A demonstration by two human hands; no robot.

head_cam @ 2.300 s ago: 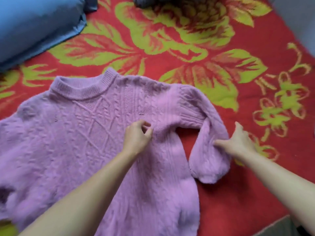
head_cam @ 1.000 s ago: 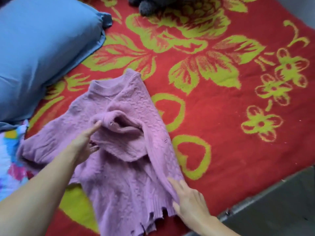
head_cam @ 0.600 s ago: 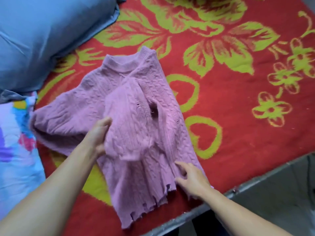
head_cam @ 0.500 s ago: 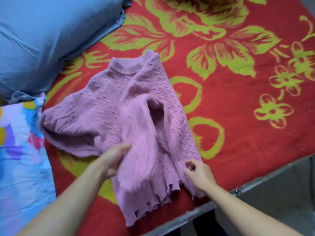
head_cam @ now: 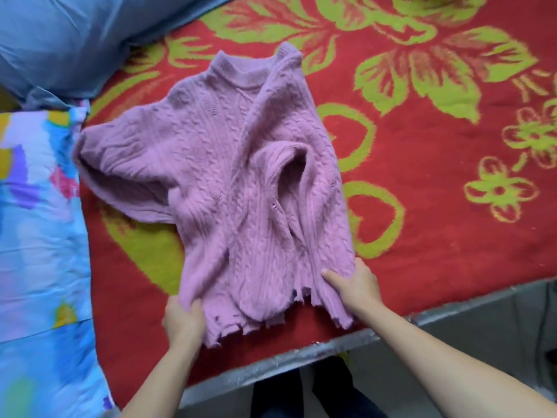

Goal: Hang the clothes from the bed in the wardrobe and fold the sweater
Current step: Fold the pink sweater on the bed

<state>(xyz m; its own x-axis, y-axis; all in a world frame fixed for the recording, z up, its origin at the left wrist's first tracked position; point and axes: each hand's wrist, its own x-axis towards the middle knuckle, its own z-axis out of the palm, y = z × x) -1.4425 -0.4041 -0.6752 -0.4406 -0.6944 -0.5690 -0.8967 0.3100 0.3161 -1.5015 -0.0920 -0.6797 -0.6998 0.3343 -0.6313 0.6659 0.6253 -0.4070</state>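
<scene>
- The blanket [head_cam: 437, 206] covers the bed: red plush with a short, fuzzy pile, patterned with large yellow-green leaves, flowers and outlined hearts.
- A blue pillow [head_cam: 75, 34] lies at the far left corner, smooth woven cloth with soft creases, its edge resting on the blanket.
- A quilt [head_cam: 36, 236] runs down the left side, thin and lightly wrinkled, pale blue with blotches of purple, pink and yellow.
- The sweater [head_cam: 211, 164] lies front up on the blanket near the bed's near edge, its collar pointing away from us. It is a thick pink-mauve cable knit with raised braids and a fuzzy surface.
- Its left sleeve [head_cam: 120, 170] spreads out wide and touches the quilt.
- The right side is folded over the chest, and the right sleeve [head_cam: 271, 251] runs down the front with its rounded cuff at the hem.
- The collar [head_cam: 241, 70] is a ribbed band.
- The hem [head_cam: 241, 325] is ragged and frayed into small tags.
- The bed edge [head_cam: 301, 357] is a grey, scuffed strip just below the hem.
- Our left hand [head_cam: 184, 321] has its grip clenched on the sweater's lower left corner, fingers curled into the knit.
- Our right hand [head_cam: 355, 285] sits on the lower right edge, forefinger straight on the knit. The other fingers are hidden, so we cannot tell whether this grip is grasping or only pressing.
</scene>
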